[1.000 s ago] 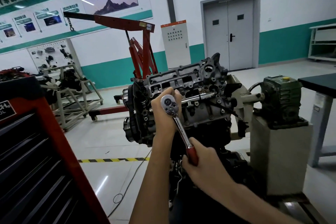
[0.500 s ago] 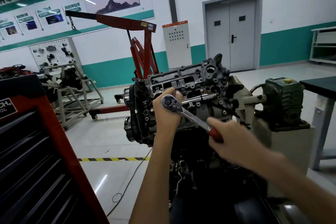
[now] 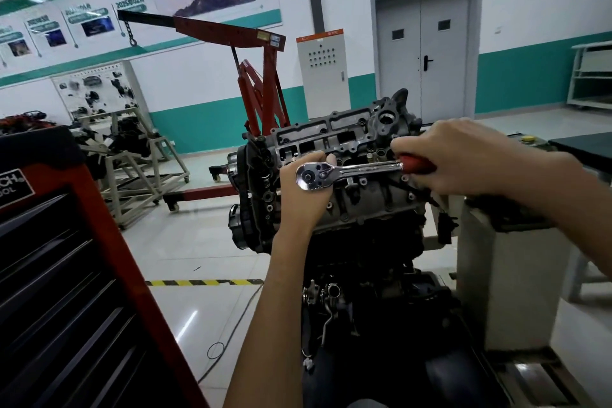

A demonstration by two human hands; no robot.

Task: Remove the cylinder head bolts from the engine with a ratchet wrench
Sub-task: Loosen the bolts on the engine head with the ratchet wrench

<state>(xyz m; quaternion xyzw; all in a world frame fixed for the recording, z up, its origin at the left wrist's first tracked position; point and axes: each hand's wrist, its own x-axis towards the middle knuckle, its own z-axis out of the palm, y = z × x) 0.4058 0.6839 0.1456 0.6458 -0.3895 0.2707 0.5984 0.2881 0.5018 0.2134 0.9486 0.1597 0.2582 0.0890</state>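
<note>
The ratchet wrench [image 3: 361, 170] lies level across the engine [image 3: 351, 129], handle clenched in the right grip [image 3: 463, 156], head out to its left, clasped by the left grip [image 3: 306, 199].

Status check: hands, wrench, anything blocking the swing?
Left hand holds ratchet wrench by its head, at the cylinder head. Right hand grips the red handle, roughly level. Bolt hidden behind wrench; nothing visibly blocking.

red engine hoist [image 3: 231, 33], tool cabinet [image 3: 66, 275]
</note>
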